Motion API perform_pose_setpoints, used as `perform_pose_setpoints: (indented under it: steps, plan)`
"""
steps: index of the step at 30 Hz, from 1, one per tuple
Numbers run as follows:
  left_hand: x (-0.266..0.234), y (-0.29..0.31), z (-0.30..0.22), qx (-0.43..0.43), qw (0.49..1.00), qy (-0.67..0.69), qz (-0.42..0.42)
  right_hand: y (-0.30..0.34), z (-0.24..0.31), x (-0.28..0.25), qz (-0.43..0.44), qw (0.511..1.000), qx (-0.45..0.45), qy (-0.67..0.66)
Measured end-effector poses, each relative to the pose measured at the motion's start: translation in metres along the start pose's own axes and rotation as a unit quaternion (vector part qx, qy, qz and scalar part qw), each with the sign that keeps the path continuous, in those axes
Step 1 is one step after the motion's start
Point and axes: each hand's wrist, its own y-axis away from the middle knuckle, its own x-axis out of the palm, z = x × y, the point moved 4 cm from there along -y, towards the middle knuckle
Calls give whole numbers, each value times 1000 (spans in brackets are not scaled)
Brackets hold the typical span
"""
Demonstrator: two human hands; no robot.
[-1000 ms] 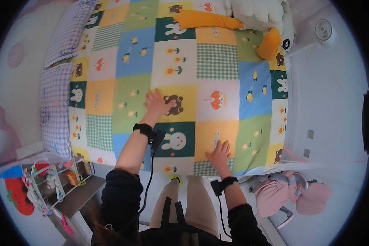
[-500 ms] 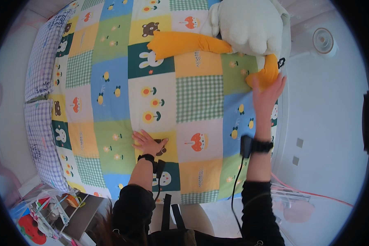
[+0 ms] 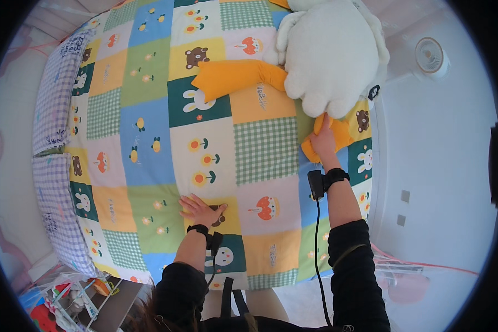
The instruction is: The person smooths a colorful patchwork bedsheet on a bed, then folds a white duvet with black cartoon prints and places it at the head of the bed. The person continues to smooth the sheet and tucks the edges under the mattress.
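Note:
A big white plush duck (image 3: 335,58) with long orange legs lies on a patchwork bedspread (image 3: 205,157), toward the far right. One orange leg (image 3: 232,76) stretches to the left over the cloth. The other orange foot (image 3: 340,131) is bent below the body, and my right hand (image 3: 322,138) is closed on it, part of the fingers hidden. My left hand (image 3: 200,212) rests flat on the bedspread with its fingers spread, over a yellow patch with a bear print. Each wrist wears a black strap with a small cabled device.
Two checked pillows (image 3: 52,207) line the left side of the bed. At the right, a white wall carries a round white fan (image 3: 431,57). A rack of toys (image 3: 66,304) stands at the lower left, and a pink cord (image 3: 420,264) runs along the lower right.
My right hand has moved left from the bed's right edge and closed on the orange foot. The plush duck has shifted toward me and slightly left. My left hand stays on the bedspread.

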Motion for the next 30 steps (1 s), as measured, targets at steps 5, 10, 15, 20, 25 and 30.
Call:
perform_pose_setpoints:
  steps: [5,10,15,20,25,30]
  plan:
    - [4,2,5,23,998,16,-51,59,5,-31,16,998,-59,-19]
    - [-2,4,14,64,997,46,-28,200,31,-40,30,991,-125,41]
    - [-20,46,78,294,928,224,42,434,48,-16,263,947,-184,18]
    - [23,182,216,262,760,562,191,654,32,-13,502,832,-234,-31]
    - [106,329,280,348,845,383,132,790,17,-34,487,803,-329,-101]
    - [169,381,316,145,722,552,391,819,-3,-46,470,827,-239,-197]
